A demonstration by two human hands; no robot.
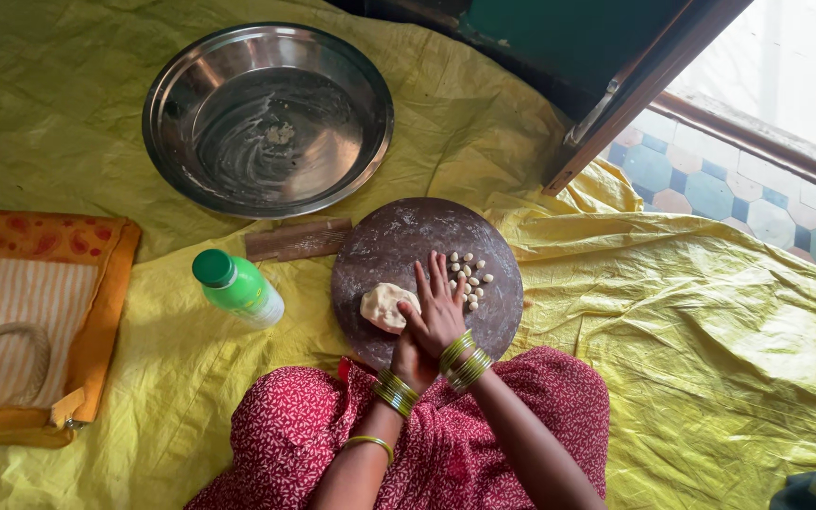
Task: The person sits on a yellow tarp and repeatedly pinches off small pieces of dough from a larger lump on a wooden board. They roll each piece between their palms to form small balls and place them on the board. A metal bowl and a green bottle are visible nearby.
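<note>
Because the right hand (438,307) lies flat on top with fingers spread, the left hand (411,357) is mostly hidden, so I cannot tell its fingers. Both press beside the flat dough (384,306) on the round board (399,236), near small dough balls (469,274).

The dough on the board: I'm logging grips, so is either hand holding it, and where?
Neither grips it: the right hand lies flat over the left hand, beside the dough.

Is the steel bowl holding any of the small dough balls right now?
No. The steel bowl shows only smeared residue; the small dough balls sit on the round board.
</note>
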